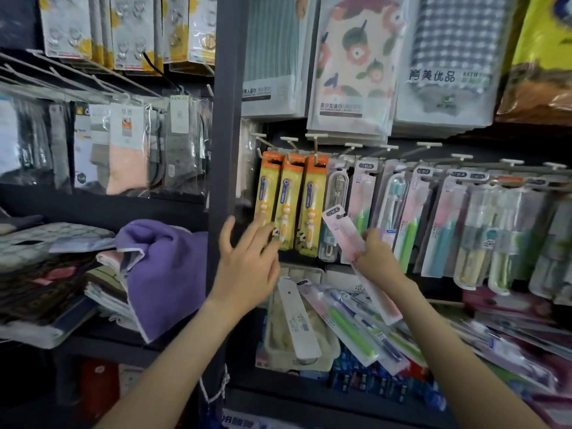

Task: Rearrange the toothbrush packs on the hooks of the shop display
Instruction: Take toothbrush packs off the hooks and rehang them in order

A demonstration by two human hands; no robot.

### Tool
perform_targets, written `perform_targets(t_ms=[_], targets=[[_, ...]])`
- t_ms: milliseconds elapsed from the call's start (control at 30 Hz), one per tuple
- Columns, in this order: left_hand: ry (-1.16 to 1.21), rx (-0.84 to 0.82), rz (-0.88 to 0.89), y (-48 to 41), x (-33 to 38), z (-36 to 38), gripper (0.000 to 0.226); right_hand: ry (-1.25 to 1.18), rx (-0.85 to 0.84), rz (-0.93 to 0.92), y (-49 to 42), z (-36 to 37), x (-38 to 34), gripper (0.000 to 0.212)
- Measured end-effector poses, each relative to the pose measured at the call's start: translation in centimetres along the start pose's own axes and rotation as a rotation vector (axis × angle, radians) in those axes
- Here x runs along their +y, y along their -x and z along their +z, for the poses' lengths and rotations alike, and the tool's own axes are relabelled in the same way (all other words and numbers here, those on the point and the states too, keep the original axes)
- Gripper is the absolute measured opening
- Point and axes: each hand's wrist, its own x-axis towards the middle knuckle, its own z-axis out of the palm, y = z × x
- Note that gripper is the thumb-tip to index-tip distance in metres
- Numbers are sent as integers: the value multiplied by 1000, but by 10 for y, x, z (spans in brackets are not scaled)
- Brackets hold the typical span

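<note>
Right hand point(374, 258) grips the pink pack point(342, 229), hole end tilted to 11 o'clock, at 4 o'clock of the 3 yellow packs point(289, 205). Left hand point(247, 255) lies loose, fingers straight against them. Best to steady those, level the hole, then slide it onto a hook point(353, 146) at 12 o'clock.

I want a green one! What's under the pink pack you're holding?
Loose toothbrush packs, one green-handled, heaped below the pink pack; the right hand and pack hide some.

right hand point(376, 258) fingers partly behind pink pack point(346, 233) | right-edge packs point(554, 243) blurred
</note>
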Motion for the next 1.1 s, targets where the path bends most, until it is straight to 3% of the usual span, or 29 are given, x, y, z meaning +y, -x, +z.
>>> perform_targets(t_ms=[300,467,533,600,700,867,967,1100], targets=[[192,-496,-36,64,61,43,44,163,-210,49,21,43,55,32],[244,-679,-106,63,70,55,78,220,-257,2,18,63,62,37],[243,-714,-131,59,73,57,76,285,-260,-42,18,67,62,38],[233,-755,-156,56,74,59,58,347,-232,-73,19,69,58,38],[275,-628,-158,47,71,60,41,301,-96,-164,14,64,44,41],[198,-283,-96,-7,56,60,52,-11,191,-379,-13,47,5,57],[123,-210,-39,-45,53,62,62,-151,318,-294,-38,39,-10,65],[37,-255,-50,-68,51,75,71,-192,248,-142,-67,41,-21,76]])
